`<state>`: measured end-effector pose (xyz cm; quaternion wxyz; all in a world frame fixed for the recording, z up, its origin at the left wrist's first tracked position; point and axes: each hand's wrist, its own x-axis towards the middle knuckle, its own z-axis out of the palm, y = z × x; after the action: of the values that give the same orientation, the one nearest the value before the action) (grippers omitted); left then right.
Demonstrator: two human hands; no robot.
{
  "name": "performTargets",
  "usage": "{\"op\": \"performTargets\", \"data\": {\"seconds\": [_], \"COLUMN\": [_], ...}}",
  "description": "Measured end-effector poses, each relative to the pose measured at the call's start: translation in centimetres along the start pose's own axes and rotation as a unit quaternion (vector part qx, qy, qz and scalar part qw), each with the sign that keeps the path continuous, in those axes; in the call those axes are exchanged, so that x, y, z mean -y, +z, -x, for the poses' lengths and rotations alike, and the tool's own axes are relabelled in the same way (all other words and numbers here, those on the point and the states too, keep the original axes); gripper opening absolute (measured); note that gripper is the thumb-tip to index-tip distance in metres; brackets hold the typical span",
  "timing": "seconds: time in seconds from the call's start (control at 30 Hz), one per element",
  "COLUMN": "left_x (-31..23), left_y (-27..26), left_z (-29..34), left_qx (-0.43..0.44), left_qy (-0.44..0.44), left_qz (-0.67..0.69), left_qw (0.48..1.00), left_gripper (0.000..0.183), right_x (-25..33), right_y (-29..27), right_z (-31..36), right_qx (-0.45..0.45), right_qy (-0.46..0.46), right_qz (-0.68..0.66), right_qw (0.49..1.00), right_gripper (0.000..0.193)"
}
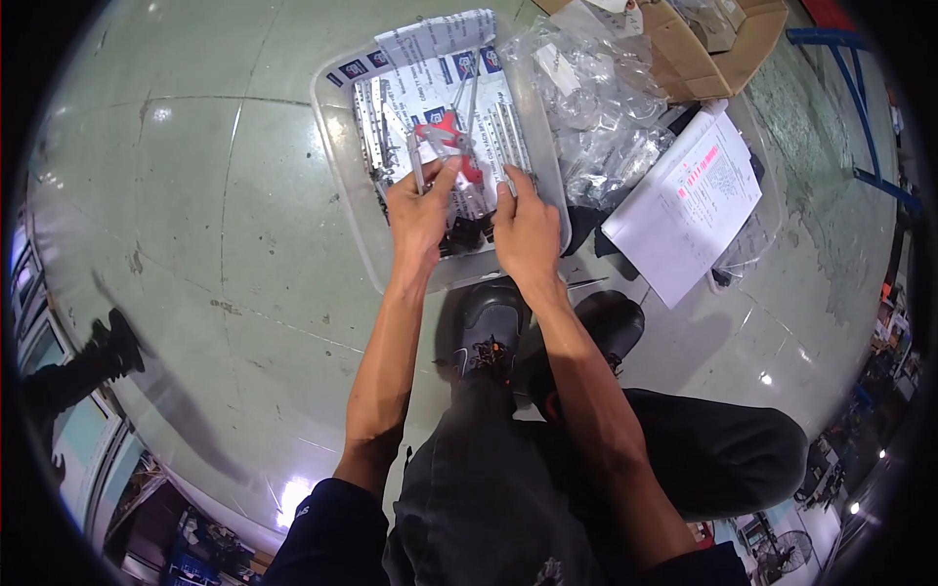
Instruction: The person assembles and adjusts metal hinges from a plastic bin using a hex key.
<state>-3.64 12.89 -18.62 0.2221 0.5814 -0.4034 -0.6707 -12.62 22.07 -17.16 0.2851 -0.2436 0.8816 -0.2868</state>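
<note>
In front of me a clear plastic bin [340, 186] stands on the floor, lined with printed paper [430, 39]. My left hand [418, 220] is closed over its left half, with a slim metal strip [417, 161] between thumb and fingers. Right beside those fingers lies a red-and-grey tool [467, 161], whose exact kind I cannot make out. My right hand [528, 230] pinches the near end of a metal strip [505, 137] among several along the bin's right side. More metal strips [371, 122] line the left side. Small black parts [464, 234] sit at the near end.
Clear plastic bags [596, 107] are heaped right of the bin. Beside them lie paper sheets [689, 205] with pink marks. An open cardboard box [752, 54] stands behind, and a blue metal frame [850, 88] is at far right. My shoes [489, 322] are close to the bin's near edge.
</note>
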Motion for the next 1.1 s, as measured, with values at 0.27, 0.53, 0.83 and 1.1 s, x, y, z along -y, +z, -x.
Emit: {"op": "performTargets", "data": {"seconds": [0.27,0.53,0.83,1.1], "left_x": [2.1,1.9,2.1,2.1], "left_y": [-1.8,-1.4,-1.2,-1.0], "left_z": [1.8,2.4,2.6,2.9], "left_qx": [-0.017,0.012,0.05,0.061], "left_qy": [0.026,0.0,-0.004,-0.036], "left_qz": [-0.049,-0.052,-0.053,-0.037], "left_qw": [0.998,0.999,0.997,0.997], "left_gripper": [0.031,0.029,0.025,0.022], "right_x": [0.3,0.0,-0.3,-0.5], "right_y": [-0.5,-0.3,-0.6,-0.3], "right_z": [-0.6,0.2,-0.6,-0.5], "right_qx": [0.069,0.117,0.08,0.068], "right_qy": [0.025,0.004,0.008,0.015], "right_qz": [0.194,0.193,0.162,0.146], "right_qw": [0.978,0.974,0.984,0.987], "right_gripper": [0.045,0.047,0.05,0.052]}}
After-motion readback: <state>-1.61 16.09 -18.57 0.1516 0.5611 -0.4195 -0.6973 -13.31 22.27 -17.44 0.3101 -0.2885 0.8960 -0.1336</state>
